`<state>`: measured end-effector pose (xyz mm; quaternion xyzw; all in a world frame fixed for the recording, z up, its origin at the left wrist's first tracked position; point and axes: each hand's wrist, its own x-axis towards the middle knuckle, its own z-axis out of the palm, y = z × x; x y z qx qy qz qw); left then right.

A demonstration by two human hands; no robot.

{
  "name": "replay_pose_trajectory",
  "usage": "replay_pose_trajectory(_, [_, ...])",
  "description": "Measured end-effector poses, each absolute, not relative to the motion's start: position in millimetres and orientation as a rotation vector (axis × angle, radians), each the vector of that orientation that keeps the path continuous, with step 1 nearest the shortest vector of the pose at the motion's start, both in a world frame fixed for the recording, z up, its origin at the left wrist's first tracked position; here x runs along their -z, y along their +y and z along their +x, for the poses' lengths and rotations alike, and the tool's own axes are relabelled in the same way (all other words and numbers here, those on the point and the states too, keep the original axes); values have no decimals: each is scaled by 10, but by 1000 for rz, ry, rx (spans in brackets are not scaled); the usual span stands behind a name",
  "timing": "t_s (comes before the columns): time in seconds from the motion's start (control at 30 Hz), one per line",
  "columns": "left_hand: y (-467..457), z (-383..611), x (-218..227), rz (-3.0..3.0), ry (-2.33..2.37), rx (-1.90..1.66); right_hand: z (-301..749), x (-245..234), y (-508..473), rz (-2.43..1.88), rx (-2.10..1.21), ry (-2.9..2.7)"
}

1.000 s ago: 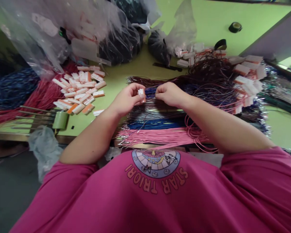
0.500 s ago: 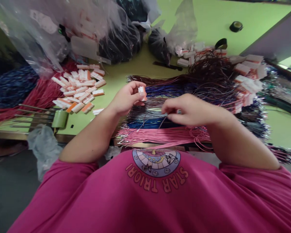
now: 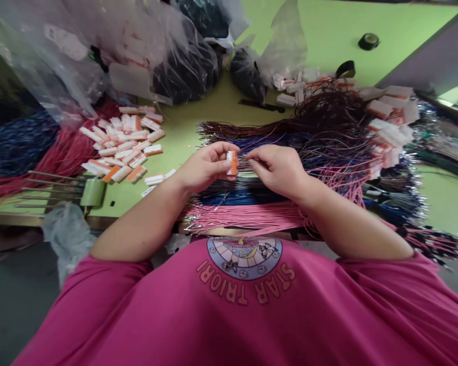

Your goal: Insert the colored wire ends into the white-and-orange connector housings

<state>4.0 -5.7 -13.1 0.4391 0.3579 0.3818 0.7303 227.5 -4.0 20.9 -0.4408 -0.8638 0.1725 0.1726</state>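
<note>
My left hand (image 3: 208,166) pinches a small white-and-orange plastic connector housing (image 3: 232,163) between thumb and fingers, over the rows of wires. Just to its right, my right hand (image 3: 280,165) is closed in a pinch, fingertips pointing at the housing with a small gap between. A thin wire appears to be in that pinch, mostly hidden by the fingers. Beneath both hands lie sorted bundles: pink wires (image 3: 248,216) nearest me, blue wires (image 3: 240,197) behind them, then grey, purple and brown wires (image 3: 244,130). Shiny metal terminals tip their left ends.
A heap of connector housings (image 3: 127,140) lies left. Wired housings (image 3: 391,127) are piled right. Plastic bags (image 3: 191,61) stand at the back, near a black tape roll (image 3: 368,41). A green block with metal rods (image 3: 93,192) sits at the left front edge.
My right hand has risen from the grey wires and moved left toward the housing. My left hand has shifted slightly right and down, with the housing turned more upright.
</note>
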Motion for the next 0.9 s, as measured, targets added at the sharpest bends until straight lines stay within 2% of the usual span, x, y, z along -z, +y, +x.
replay_pose_trajectory(0.4, [-78, 76, 136, 1028, 872, -862, 2212, -230, -96, -1424, -111, -2711])
replay_pose_trajectory(0.9, [-102, 146, 214, 1143, 966, -862, 2089, -63, -100, -1359, -186, -2775])
